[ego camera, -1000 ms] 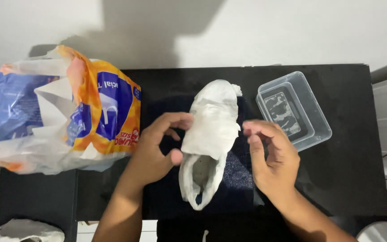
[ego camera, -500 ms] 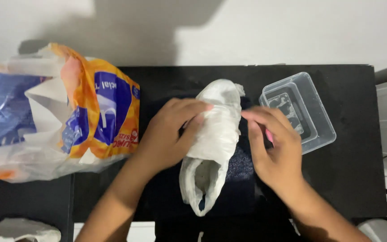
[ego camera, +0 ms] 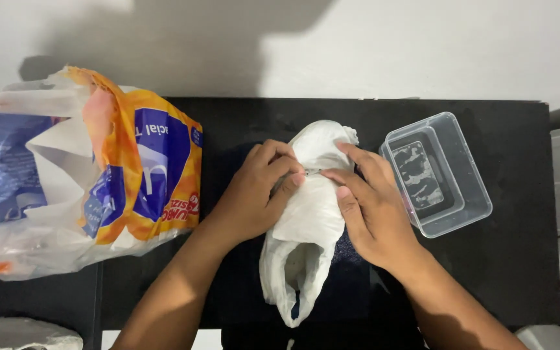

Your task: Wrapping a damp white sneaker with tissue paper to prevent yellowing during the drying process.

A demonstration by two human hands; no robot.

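Two bare hands press down on a shoe wrapped in white tissue paper [ego camera: 309, 214] that lies lengthwise in the middle of a black table [ego camera: 507, 272]. The left hand [ego camera: 254, 191] lies against the left side of the bundle, its fingers curled over the paper near the toe end. The right hand [ego camera: 371, 207] lies flat on the right side, fingers stretched along the top. The fingertips of both hands meet on the upper part of the wrap, pinching the paper where a crease crosses it. Neither hand is closed around the shoe; both hold the paper against it.

The heel end of the bundle points toward the person, and there the paper hangs open, showing a dark gap inside. The toe end points toward the white wall [ego camera: 422, 45] at the far edge of the table.

Just beside the right hand, on the table's right part, stands a clear plastic container [ego camera: 471, 207], rectangular, with a little water or film at its bottom. On the left, well apart from the shoe, a large orange, blue and white plastic pack of tissue paper [ego camera: 92, 175] lies torn open, with white sheets showing inside it. At the lower left corner a crumpled grey-white wad [ego camera: 27, 336] is partly in view.
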